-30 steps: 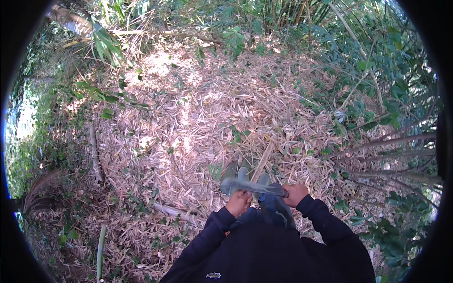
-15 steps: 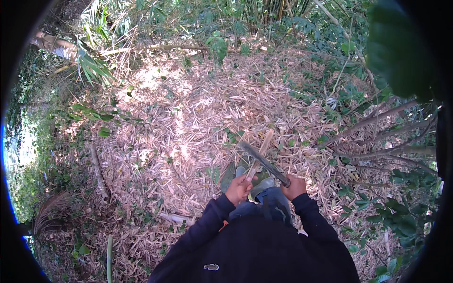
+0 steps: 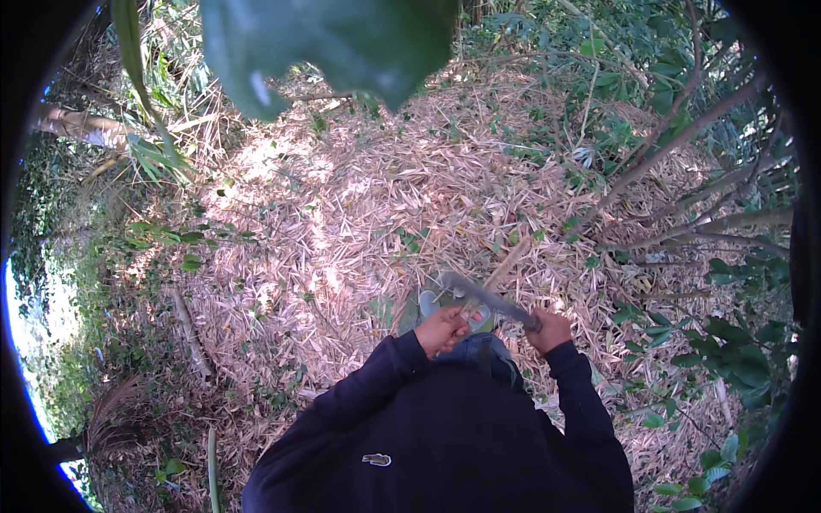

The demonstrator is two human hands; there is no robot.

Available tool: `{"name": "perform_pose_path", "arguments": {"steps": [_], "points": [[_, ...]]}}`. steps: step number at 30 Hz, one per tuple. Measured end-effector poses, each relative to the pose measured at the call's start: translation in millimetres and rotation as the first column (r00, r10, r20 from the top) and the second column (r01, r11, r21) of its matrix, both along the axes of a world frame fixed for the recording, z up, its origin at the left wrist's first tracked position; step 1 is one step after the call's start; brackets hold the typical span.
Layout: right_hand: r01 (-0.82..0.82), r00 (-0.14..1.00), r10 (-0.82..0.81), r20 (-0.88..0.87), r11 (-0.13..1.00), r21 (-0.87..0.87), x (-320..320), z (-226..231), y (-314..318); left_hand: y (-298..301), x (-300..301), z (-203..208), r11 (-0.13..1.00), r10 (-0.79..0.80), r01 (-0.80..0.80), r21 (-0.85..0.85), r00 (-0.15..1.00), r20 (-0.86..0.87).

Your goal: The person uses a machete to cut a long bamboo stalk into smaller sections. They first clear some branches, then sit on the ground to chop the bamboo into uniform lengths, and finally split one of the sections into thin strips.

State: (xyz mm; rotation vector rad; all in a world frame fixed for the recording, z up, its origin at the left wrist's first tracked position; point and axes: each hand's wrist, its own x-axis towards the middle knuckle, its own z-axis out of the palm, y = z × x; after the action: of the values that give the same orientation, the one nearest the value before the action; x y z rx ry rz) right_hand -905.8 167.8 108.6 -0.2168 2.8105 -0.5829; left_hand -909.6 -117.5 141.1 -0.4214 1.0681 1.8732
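Note:
I stand on dry leaf litter, my dark sleeves entering from below. My right hand (image 3: pixel 550 330) is closed on the handle of a long dark blade (image 3: pixel 483 296) that slants up and to the left across my front. My left hand (image 3: pixel 442 330) is closed around the lower end of a thin pale stick (image 3: pixel 506 262), which points up and to the right and crosses under the blade. The blade lies against the stick just above my left hand. Part of a greenish shoe (image 3: pixel 426 303) shows beyond my left hand.
Straw-coloured dry leaves (image 3: pixel 342 214) cover the ground. Thin bare stems (image 3: pixel 676 162) lean in from the right among green shrubs. A large blurred green leaf (image 3: pixel 333 43) hangs close at the top. A fallen branch (image 3: pixel 190 329) lies at the left.
The blade has turned from lying level across both hands to slanting up and left. The view has tipped, and a big leaf now fills the top.

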Motion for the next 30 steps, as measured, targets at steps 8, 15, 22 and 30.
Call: {"name": "perform_pose_path", "arguments": {"steps": [8,15,22,30], "points": [[0.059,0.998,-0.059,0.025,0.998,-0.002,10,5,22,25,-15,-1,0.972,-0.04,0.017,-0.234,0.995,-0.092],[0.308,0.95,-0.303,0.081,0.949,-0.072,-13,-6,26,40,-10,-1,0.979,-0.053,0.027,-0.201,0.991,-0.126],[0.032,0.997,-0.038,-0.066,0.996,-0.088,-16,-13,16,52,-30,8,0.95,0.03,-0.051,-0.309,0.997,-0.07],[0.174,0.984,-0.176,-0.018,0.982,-0.066,-59,-31,23,28,-43,12,0.964,0.007,-0.053,-0.261,0.985,-0.173]]}}
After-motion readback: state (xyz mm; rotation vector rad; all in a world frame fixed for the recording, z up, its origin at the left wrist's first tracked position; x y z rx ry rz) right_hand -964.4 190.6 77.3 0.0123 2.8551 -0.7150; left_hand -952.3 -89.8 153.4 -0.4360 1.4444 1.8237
